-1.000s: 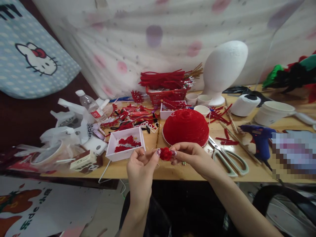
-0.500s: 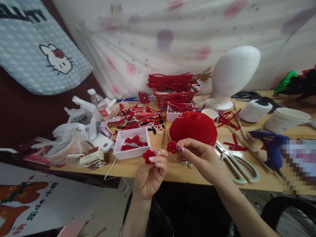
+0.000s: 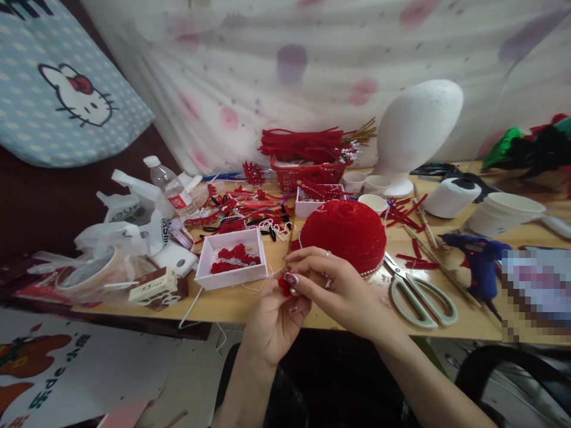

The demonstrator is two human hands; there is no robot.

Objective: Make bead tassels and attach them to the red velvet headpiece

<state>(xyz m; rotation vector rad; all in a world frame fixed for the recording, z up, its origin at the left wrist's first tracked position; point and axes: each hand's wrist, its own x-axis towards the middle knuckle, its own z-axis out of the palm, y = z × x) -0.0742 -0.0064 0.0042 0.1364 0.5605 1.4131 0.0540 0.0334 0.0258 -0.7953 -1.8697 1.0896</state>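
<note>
Both hands meet over the table's front edge, around a small red fabric flower (image 3: pixel 284 286). My left hand (image 3: pixel 277 324) is closed, pinching the flower from below. My right hand (image 3: pixel 345 291) reaches over it, thumb and fingers closed at the same spot. A second red flower was in the right fingers; my fingers now cover most of what is held, so I cannot tell the two apart. Just behind the hands sits a rounded red velvet form (image 3: pixel 341 235) with a pearl string at its base. To the left a white box (image 3: pixel 209 276) holds red flower pieces.
Green-handled scissors (image 3: pixel 417 297) and a blue glue gun (image 3: pixel 479 261) lie to the right. A white foam head (image 3: pixel 414 134) stands behind. At the back is a red basket (image 3: pixel 289 175) of red stems. A water bottle (image 3: pixel 172 184) and plastic bags (image 3: pixel 109 241) stand left.
My right hand has moved left and down with its red flower to meet my left hand. The two flowers were apart before. The view has shifted slightly.
</note>
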